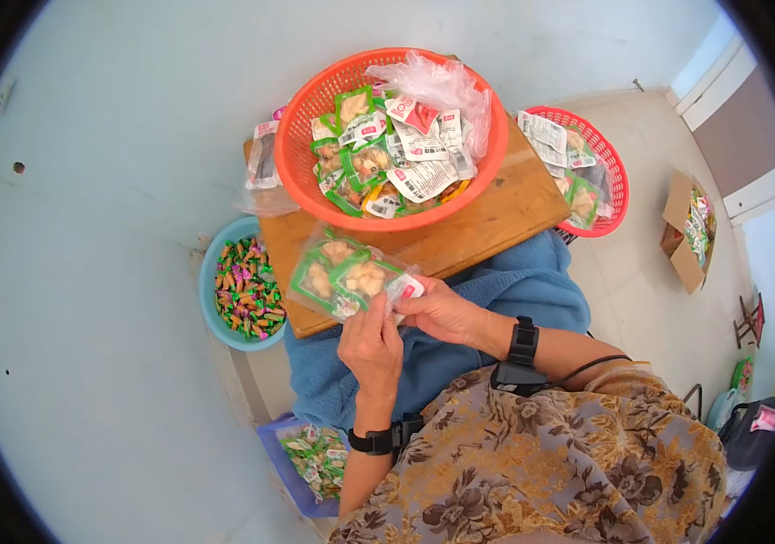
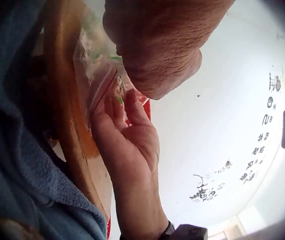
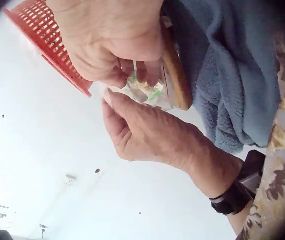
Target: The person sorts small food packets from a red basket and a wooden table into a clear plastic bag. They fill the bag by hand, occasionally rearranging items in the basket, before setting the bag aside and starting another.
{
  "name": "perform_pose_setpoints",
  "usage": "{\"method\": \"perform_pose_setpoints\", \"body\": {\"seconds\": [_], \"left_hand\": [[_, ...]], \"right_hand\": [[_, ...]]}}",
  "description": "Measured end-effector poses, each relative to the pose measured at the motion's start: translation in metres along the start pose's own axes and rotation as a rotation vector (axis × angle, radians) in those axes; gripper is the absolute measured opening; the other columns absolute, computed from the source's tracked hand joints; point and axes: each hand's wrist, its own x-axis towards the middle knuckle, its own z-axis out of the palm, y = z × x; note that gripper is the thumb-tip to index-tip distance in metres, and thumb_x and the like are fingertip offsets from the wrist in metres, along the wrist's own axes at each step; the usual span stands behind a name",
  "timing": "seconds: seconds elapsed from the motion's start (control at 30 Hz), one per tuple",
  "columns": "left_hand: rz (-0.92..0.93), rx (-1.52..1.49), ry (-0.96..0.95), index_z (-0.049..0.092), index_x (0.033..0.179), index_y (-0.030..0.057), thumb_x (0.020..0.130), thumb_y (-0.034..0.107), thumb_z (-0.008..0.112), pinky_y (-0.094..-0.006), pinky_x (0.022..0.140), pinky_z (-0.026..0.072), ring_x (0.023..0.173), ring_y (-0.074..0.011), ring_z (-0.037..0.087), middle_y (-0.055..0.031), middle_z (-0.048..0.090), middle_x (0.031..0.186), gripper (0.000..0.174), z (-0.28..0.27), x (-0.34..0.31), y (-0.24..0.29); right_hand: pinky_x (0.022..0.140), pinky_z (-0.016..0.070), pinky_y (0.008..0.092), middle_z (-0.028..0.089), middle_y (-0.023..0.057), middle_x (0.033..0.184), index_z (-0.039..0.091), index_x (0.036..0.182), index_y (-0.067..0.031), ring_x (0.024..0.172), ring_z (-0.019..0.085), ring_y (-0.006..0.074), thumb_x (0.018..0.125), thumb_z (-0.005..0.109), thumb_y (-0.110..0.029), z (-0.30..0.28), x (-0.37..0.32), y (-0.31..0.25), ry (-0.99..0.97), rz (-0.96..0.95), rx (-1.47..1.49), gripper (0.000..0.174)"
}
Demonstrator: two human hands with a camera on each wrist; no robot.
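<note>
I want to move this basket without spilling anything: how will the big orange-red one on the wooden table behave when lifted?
The orange-red basket looks fairly stiff, as its rim keeps an even curve. The loose packets heaped inside would probably slide if it tilted. The thin, crumpled plastic looks light and floppy.

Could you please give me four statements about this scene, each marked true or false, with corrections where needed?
1. Both the left hand and the right hand hold the green-edged packets. True.
2. The large orange basket stands on the floor. False: it stands on the wooden table.
3. The blue basin holds small wrapped pieces. True.
4. The cardboard box is closed. False: it is open, with packages inside.
</note>
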Motion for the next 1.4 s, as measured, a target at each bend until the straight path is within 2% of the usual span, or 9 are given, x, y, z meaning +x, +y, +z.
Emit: {"method": "perform_pose_setpoints", "body": {"seconds": [0.23,0.43,0.5,0.7,0.87,0.93,1.0,1.13,1.4], "left_hand": [[0.022,-0.008,-0.057,0.073,0.107,0.0051,0.085,0.004,0.069,-0.0392,0.063,0.0502,0.069,-0.0306,0.063,-0.0144,0.065,0.077,0.022,-0.002,-0.003,0.002],[0.018,0.024,-0.072,0.073,0.105,0.0030,0.085,0.003,0.069,-0.0391,0.065,0.0518,0.073,-0.0313,0.065,-0.0158,0.069,0.085,0.020,-0.004,-0.004,0.001],[0.030,0.023,-0.065,0.073,0.105,0.0027,0.085,0.003,0.069,-0.0390,0.065,0.0521,0.073,-0.0314,0.065,-0.0162,0.069,0.085,0.020,-0.003,-0.006,-0.001],[0.019,0.041,-0.090,0.072,0.104,0.0013,0.085,0.004,0.070,-0.0387,0.064,0.0519,0.072,-0.0311,0.065,-0.0164,0.068,0.082,0.019,-0.001,-0.012,-0.005],[-0.030,0.015,-0.144,0.071,0.106,0.0008,0.086,0.006,0.069,-0.0373,0.064,0.0506,0.070,-0.0301,0.063,-0.0145,0.066,0.079,0.021,-0.006,-0.009,0.001],[-0.032,-0.057,-0.215,0.069,0.110,0.0003,0.087,0.005,0.065,-0.0390,0.071,0.0496,0.077,-0.0321,0.061,-0.0163,0.065,0.085,0.024,-0.013,-0.006,0.005],[0.019,-0.043,-0.147,0.068,0.112,0.0002,0.087,0.004,0.063,-0.0413,0.078,0.0492,0.087,-0.0346,0.061,-0.0179,0.065,0.093,0.025,-0.010,-0.004,-0.001],[0.025,-0.020,-0.082,0.066,0.115,0.0001,0.087,-0.001,0.059,-0.0463,0.098,0.0450,0.113,-0.0395,0.058,-0.0204,0.064,0.114,0.029,0.001,0.006,-0.025],[0.019,0.141,-0.168,0.065,0.117,0.0004,0.082,-0.002,0.065,-0.0484,0.104,0.0417,0.120,-0.0399,0.055,-0.0198,0.061,0.125,0.036,0.004,0.029,-0.056]], "right_hand": [[0.092,0.0542,0.0355,0.066,0.0093,0.117,0.057,0.128,-0.0025,0.105,0.065,0.0188,0.097,0.058,-0.007,0.012,0.043,0.008,0.035,-0.066,-0.093,0.031],[0.088,0.0560,0.0331,0.066,0.0055,0.116,0.059,0.126,-0.0056,0.103,0.064,0.0161,0.101,0.055,-0.015,0.004,0.075,0.029,0.089,-0.141,0.083,0.026],[0.093,0.0543,0.0352,0.064,0.0104,0.121,0.052,0.130,-0.0013,0.106,0.064,0.0223,0.105,0.046,-0.017,0.019,0.074,0.027,0.214,-0.218,0.123,0.030],[0.092,0.0561,0.0395,0.063,0.0125,0.124,0.050,0.131,-0.0028,0.108,0.064,0.0250,0.107,0.043,-0.023,0.019,0.092,0.033,0.307,-0.269,0.148,0.032],[0.091,0.0563,0.0396,0.064,0.0118,0.120,0.052,0.129,-0.0029,0.107,0.065,0.0246,0.104,0.049,-0.017,0.002,0.094,0.033,0.176,-0.244,0.244,0.029],[0.091,0.0561,0.0386,0.065,0.0115,0.120,0.053,0.128,-0.0025,0.106,0.065,0.0240,0.102,0.052,-0.014,0.000,0.094,0.033,0.109,-0.220,0.296,0.029],[0.090,0.0551,0.0351,0.065,0.0102,0.120,0.053,0.130,-0.0013,0.105,0.065,0.0216,0.095,0.058,-0.005,0.002,0.088,0.033,0.057,-0.268,0.047,0.035],[0.090,0.0532,0.0320,0.065,0.0083,0.121,0.055,0.130,0.0001,0.104,0.064,0.0188,0.091,0.063,-0.002,0.007,0.073,0.030,0.119,-0.271,-0.070,0.040],[0.093,0.0498,0.0304,0.066,0.0064,0.117,0.065,0.120,-0.0035,0.107,0.061,0.0150,0.089,0.065,-0.001,-0.004,0.071,0.031,0.122,-0.363,-0.481,0.031]]}}
